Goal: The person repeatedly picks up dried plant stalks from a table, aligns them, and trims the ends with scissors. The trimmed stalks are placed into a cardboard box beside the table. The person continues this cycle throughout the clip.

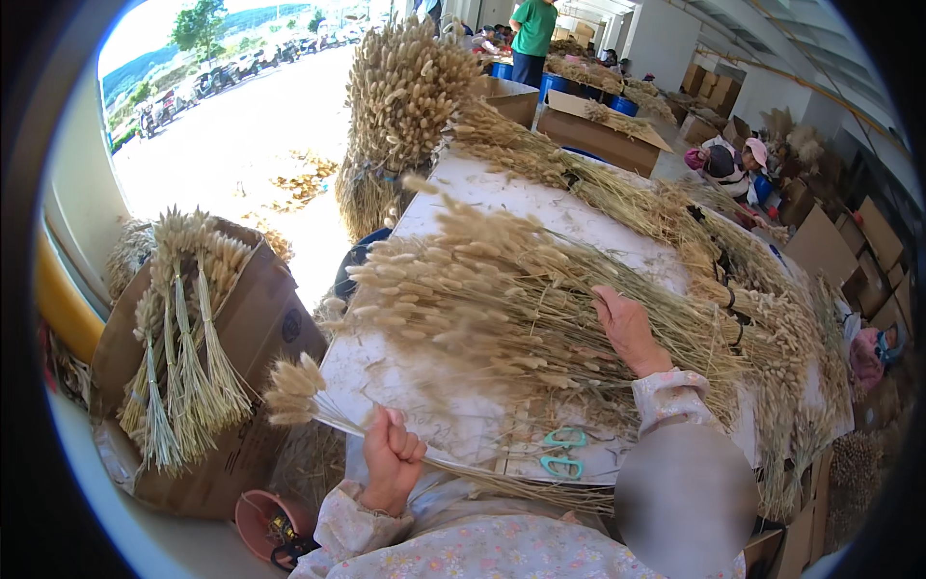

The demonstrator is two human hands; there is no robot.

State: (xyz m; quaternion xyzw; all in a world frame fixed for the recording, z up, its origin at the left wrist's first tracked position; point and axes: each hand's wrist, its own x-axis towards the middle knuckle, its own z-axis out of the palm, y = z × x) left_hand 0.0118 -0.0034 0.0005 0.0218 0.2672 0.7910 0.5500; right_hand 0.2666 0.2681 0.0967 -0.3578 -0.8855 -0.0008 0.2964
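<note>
My left hand [394,461] is closed around the stems of a small bunch of dried bunny tail grass [296,388], its fluffy heads pointing left. Long stems trail from the fist to the right along the near table edge. Over the stem side of a large loose pile of dried grass [482,280], my right hand [632,330] pinches at the stems with thumb and fingers close together. Which stems it grips is partly hidden. Some heads in the pile are blurred. Teal-handled scissors [562,454] lie near the front edge of the white table [463,425].
Left of the table, a cardboard box [275,333] holds tied grass bunches [183,367]. A pink bucket [265,516] sits below. A big upright sheaf [400,96] stands at the far left corner. Tied bundles [728,280] line the right side. Other people work beyond.
</note>
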